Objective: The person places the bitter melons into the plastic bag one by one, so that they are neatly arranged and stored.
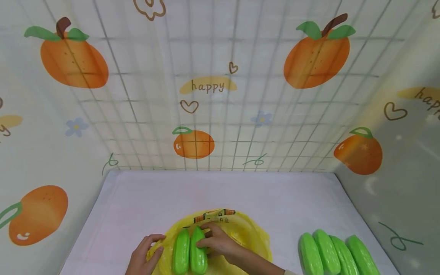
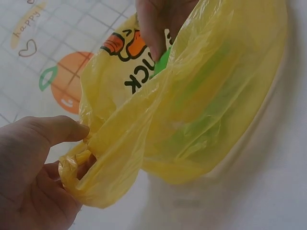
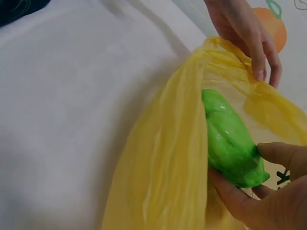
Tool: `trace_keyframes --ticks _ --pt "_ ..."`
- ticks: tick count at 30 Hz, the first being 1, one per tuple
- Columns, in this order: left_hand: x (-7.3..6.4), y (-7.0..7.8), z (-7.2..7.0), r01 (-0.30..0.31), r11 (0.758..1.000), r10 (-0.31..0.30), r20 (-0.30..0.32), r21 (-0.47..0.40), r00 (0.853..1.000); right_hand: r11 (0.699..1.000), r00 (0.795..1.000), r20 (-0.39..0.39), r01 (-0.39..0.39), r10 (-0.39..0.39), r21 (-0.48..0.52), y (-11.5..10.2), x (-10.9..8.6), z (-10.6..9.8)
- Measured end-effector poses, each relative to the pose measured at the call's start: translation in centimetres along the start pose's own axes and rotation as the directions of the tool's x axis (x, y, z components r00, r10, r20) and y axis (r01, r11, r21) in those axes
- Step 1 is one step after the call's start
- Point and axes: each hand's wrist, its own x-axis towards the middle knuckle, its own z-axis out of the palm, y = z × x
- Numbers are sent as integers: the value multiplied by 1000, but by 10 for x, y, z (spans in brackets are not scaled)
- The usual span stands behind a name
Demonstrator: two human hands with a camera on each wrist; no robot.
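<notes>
A thin yellow plastic bag [image 1: 252, 233] with printed lettering lies spread on the table, its mouth held up at the left. My left hand [image 1: 144, 255] pinches the bag's edge near its handle loop, thumb on the near side in the left wrist view. Two glossy green gourd-like vegetables stand side by side at the bag. My right hand [image 1: 219, 240] grips the right one [image 1: 198, 254] near its far end, thumb and fingers on opposite sides. The left green gourd [image 1: 181, 254] lies close beside it. Yellow film covers parts of both gourds in the left wrist view.
Several more green gourds [image 1: 328, 254] lie in a row on the white table [image 1: 137, 198] at the right. Cloth walls [image 1: 227, 126] with orange prints enclose the back and sides. Something dark [image 3: 21, 8] shows at a corner of the right wrist view.
</notes>
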Motion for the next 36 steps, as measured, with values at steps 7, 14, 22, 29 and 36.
trace_keyframes --ticks 7,14,22,29,36 --pt "-1 -1 0 -49 999 49 -18 4 999 1000 1000 -27 -8 7 -16 0 6 11" --pt "-1 -5 1 -47 999 47 -48 8 998 999 998 -51 27 -29 -38 6 11 16" --pt "-1 -3 1 -35 999 35 -35 10 999 996 999 -36 31 -34 -83 9 13 14" --pt "-1 0 0 -21 1000 21 -28 5 999 994 999 -38 32 -36 -106 9 11 11" --pt "-1 1 0 -2 1000 2 -14 16 1000 992 997 -54 40 -47 -121 2 3 8"
